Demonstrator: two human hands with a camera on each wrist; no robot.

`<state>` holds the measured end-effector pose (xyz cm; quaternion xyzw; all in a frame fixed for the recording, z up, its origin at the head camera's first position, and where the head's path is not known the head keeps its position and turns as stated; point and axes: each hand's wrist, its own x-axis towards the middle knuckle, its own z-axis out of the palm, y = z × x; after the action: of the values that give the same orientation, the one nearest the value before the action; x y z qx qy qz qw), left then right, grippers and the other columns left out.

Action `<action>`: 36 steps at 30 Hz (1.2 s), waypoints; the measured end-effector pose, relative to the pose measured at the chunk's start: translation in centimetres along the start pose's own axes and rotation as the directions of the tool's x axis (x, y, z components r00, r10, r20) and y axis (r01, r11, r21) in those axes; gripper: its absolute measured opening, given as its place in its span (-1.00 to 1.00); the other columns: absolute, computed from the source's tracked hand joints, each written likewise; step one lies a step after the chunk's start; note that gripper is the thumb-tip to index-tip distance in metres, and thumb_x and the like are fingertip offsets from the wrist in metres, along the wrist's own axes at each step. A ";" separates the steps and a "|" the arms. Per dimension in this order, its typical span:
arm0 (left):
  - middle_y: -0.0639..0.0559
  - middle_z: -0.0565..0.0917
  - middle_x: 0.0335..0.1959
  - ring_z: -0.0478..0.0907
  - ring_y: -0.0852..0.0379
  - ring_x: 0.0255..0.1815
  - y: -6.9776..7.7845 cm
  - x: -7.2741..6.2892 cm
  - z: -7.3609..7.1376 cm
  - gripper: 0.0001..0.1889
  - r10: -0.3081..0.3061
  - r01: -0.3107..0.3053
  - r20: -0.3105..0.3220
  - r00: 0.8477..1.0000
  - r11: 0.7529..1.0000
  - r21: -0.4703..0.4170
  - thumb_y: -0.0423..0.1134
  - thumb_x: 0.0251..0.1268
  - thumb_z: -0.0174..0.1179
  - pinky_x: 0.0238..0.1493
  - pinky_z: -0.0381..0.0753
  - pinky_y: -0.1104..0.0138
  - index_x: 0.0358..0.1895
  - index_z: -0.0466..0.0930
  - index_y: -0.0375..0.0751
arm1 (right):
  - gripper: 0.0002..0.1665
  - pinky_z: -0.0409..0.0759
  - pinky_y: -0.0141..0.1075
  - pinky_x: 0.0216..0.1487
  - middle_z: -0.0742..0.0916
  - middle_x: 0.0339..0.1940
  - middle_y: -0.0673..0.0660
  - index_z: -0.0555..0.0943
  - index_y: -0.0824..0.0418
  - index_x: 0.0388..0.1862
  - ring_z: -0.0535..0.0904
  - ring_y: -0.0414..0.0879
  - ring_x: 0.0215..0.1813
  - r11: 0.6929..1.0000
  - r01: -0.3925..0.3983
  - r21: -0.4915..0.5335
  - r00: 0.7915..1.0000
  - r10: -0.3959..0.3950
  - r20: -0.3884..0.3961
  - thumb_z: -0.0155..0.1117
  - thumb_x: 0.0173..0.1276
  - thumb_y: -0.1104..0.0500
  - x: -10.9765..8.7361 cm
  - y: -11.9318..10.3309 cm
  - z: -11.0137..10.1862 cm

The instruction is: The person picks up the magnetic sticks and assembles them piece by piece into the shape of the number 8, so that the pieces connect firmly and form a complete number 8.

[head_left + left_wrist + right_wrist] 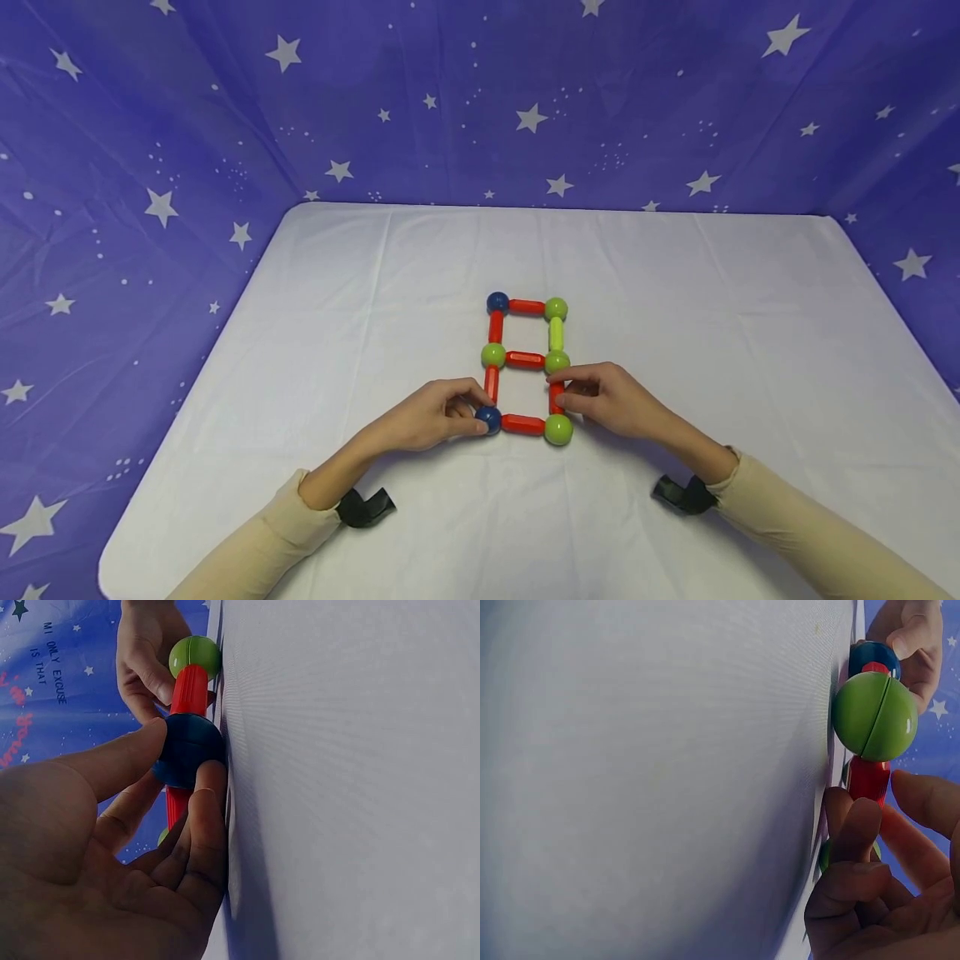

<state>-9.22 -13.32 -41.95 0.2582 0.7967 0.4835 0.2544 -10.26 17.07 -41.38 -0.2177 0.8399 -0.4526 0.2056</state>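
Observation:
A flat two-square frame of balls and rods lies on the white table. My left hand pinches the blue ball at its near left corner, thumb and fingers around it in the left wrist view. A red rod joins that ball to the near green ball. At the right side, my right hand holds the lower red rod with its fingertips, just behind the near green ball. This rod runs up to the middle right green ball, partly covered by the fingers.
Beyond the hands, the far square has a blue ball, a green ball, red rods and one lime rod. White cloth covers the table. A purple star-patterned cloth hangs behind. Black wrist mounts sit beneath the sleeves.

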 end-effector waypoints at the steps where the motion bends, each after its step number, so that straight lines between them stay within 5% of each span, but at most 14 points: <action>1: 0.10 0.64 -0.30 0.54 0.14 -0.34 0.0 0.0 0.0 -0.76 -0.002 0.002 -0.001 1.000 1.000 0.002 -0.26 0.28 0.34 -0.30 0.52 0.37 -0.01 0.62 -0.15 | -0.62 0.57 -0.30 -0.43 0.69 -0.34 0.04 0.64 0.29 0.14 0.55 -0.03 -0.44 1.000 -0.003 -0.007 1.000 0.003 -0.002 0.30 0.38 0.20 0.0 0.0 0.0; 25: 0.10 0.64 -0.29 0.56 0.16 -0.34 -0.2 0.2 -0.2 -0.74 0.002 -0.002 0.008 1.000 1.000 0.016 -0.26 0.27 0.36 -0.29 0.53 0.36 0.00 0.62 -0.13 | -0.67 0.54 -0.30 -0.43 0.68 -0.41 0.01 0.67 0.21 0.11 0.54 -0.07 -0.45 0.995 -0.044 -0.085 0.999 0.042 -0.027 0.28 0.41 0.17 0.6 -0.4 -0.2; 31: 0.06 0.67 -0.15 0.61 0.17 -0.26 0.1 0.3 -1.3 -0.66 0.036 -0.038 0.042 0.998 0.998 0.044 -0.22 0.26 0.38 -0.21 0.57 0.32 0.09 0.62 -0.15 | -0.68 0.46 -0.30 -0.43 0.64 -0.42 -0.07 0.70 0.17 0.08 0.47 -0.13 -0.41 0.966 0.046 -0.256 0.986 -0.086 -0.146 0.33 0.38 0.16 0.8 -0.3 -1.7; 36: -0.06 0.69 -0.10 0.66 0.00 -0.32 0.4 0.9 -3.7 -0.62 0.024 -0.023 -0.047 0.999 0.999 0.036 -0.21 0.34 0.30 -0.28 0.64 0.15 0.17 0.57 -0.23 | -0.70 0.44 -0.22 -0.40 0.64 -0.40 0.06 0.69 0.29 0.05 0.47 -0.10 -0.43 0.922 0.041 -0.384 0.933 -0.172 -0.315 0.31 0.38 0.22 2.2 0.4 -4.7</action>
<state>-12.20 -14.95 -40.28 0.2605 0.8078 0.4784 0.2252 -14.66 19.19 -39.68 -0.2165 0.9197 -0.3271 -0.0140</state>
